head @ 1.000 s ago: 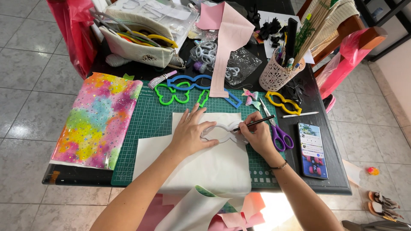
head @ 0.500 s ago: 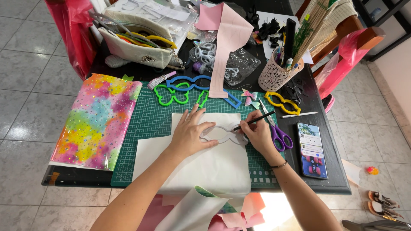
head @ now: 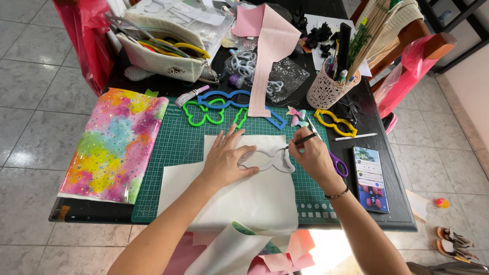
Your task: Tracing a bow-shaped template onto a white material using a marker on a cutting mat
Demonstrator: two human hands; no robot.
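My left hand (head: 226, 158) presses flat on a clear bow-shaped template (head: 270, 159) that lies on a white sheet (head: 239, 193) over the green cutting mat (head: 178, 147). My right hand (head: 313, 158) holds a black pen (head: 300, 140) with its tip at the template's upper right edge. The sheet's near end curls off the table front, showing a coloured underside.
Green (head: 202, 113), blue (head: 226, 98) and yellow (head: 333, 123) bow templates lie behind the mat. A rainbow glitter sheet (head: 114, 145) is at left, purple-handled scissors (head: 337, 165) and a phone (head: 371, 178) at right. A lattice pen cup (head: 328, 89), a pink strip (head: 270, 56) and a pouch (head: 163, 53) stand at the back.
My right hand has slid the pen tip leftward and up along the template's edge. My left hand stays pressed on the template.
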